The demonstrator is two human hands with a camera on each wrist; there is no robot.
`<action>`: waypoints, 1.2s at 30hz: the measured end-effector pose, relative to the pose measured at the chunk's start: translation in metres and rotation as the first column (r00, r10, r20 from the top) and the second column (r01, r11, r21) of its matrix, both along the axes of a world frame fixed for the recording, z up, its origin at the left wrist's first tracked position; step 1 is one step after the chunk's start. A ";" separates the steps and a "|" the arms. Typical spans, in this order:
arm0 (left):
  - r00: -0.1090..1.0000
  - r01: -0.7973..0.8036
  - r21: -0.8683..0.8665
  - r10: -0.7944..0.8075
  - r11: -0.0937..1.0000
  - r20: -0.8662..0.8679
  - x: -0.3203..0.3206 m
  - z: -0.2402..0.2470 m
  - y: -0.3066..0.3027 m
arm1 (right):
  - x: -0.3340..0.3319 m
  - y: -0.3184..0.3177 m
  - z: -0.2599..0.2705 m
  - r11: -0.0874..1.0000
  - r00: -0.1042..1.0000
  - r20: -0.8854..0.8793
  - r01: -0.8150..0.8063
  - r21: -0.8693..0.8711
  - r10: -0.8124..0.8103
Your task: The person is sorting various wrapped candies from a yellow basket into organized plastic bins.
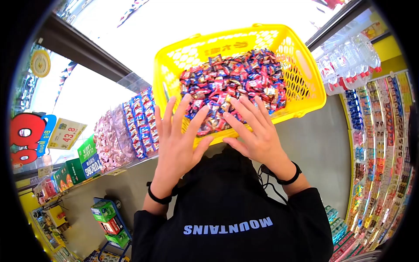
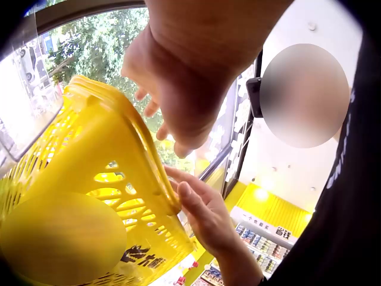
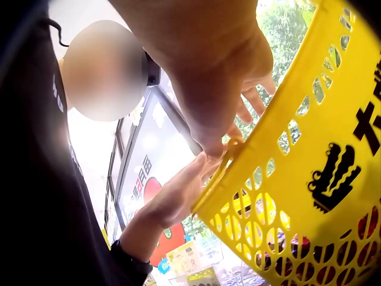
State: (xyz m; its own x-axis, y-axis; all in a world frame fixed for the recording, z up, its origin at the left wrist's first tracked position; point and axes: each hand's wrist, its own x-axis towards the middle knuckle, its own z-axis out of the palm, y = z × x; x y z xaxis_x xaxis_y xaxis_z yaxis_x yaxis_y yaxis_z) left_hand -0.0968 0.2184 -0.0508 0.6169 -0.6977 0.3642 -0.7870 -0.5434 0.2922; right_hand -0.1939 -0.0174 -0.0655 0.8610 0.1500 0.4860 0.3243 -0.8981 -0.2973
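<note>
A yellow perforated shopping basket (image 1: 303,65) stands in front of the person, with a thick layer of small red and blue wrapped candies (image 1: 231,83) in it. Over its near rim the left hand (image 1: 174,139) is held with fingers spread, palm down, near the left corner. Beside it the right hand (image 1: 257,133) reaches over the same rim, its fingers extended and its thumb toward the left thumb. Neither hand holds anything. From below, the left wrist view shows the left hand (image 2: 184,89) above the basket's edge, and the right wrist view shows the right hand (image 3: 220,89) likewise.
Left of the basket, a ledge carries packed candy bags (image 1: 142,122), green boxes (image 1: 80,168) and a price sign (image 1: 66,133). Bottled water (image 1: 349,61) stands at right, above a long stocked shelf (image 1: 377,144). A blue cart with boxes (image 1: 111,222) is on the floor at lower left.
</note>
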 end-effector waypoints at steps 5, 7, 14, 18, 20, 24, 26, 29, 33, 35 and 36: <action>0.995 -0.018 0.082 0.010 0.996 0.100 0.006 0.038 -0.023 | -0.009 -0.055 0.001 0.999 1.000 0.028 0.009 0.039 -0.010; 0.986 -0.032 0.138 0.008 0.990 0.168 0.015 0.051 -0.035 | -0.010 -0.079 0.002 0.999 0.997 0.067 0.048 0.023 -0.049; 0.942 -0.028 0.142 -0.022 0.990 0.334 0.048 0.093 -0.107 | -0.005 -0.167 0.004 0.984 0.963 0.205 0.177 0.018 -0.177; 0.940 0.117 0.094 -0.141 0.989 0.312 0.079 0.097 -0.157 | -0.003 -0.176 -0.003 0.987 0.972 0.174 0.160 0.022 -0.161; 0.935 0.154 0.098 -0.177 0.983 0.307 0.100 0.079 -0.182 | -0.002 -0.177 -0.004 0.986 0.971 0.172 0.165 0.030 -0.168; 0.940 0.269 0.181 -0.299 0.946 0.163 0.121 0.011 -0.222 | -0.001 -0.175 -0.008 0.983 0.969 0.168 0.176 0.051 -0.182; 0.941 0.281 0.236 -0.315 0.930 0.122 0.121 -0.022 -0.231 | -0.003 -0.174 -0.008 0.982 0.969 0.161 0.182 0.054 -0.189; 0.952 0.260 0.367 -0.301 0.893 0.059 0.114 -0.057 -0.237 | -0.003 -0.174 -0.008 0.981 0.968 0.159 0.188 0.055 -0.194; 0.955 0.194 0.467 -0.275 0.863 0.111 0.108 -0.088 -0.240 | -0.002 -0.173 -0.007 0.980 0.968 0.155 0.189 0.068 -0.198; 0.963 0.186 0.444 -0.253 0.877 0.095 0.110 -0.095 -0.240 | -0.002 -0.174 -0.007 0.979 0.969 0.149 0.188 0.075 -0.198; 0.967 0.174 0.456 -0.240 0.873 0.089 0.110 -0.093 -0.241 | -0.002 -0.173 -0.007 0.979 0.969 0.147 0.187 0.079 -0.197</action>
State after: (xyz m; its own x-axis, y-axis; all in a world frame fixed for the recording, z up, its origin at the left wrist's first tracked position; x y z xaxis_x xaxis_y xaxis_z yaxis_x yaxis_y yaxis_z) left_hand 0.0131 -0.0224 -0.1440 0.4066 -0.9117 0.0594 -0.9103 -0.4098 -0.0591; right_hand -0.1960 -0.1908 -0.0727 0.7851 -0.0466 0.6176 0.1940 -0.9285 -0.3166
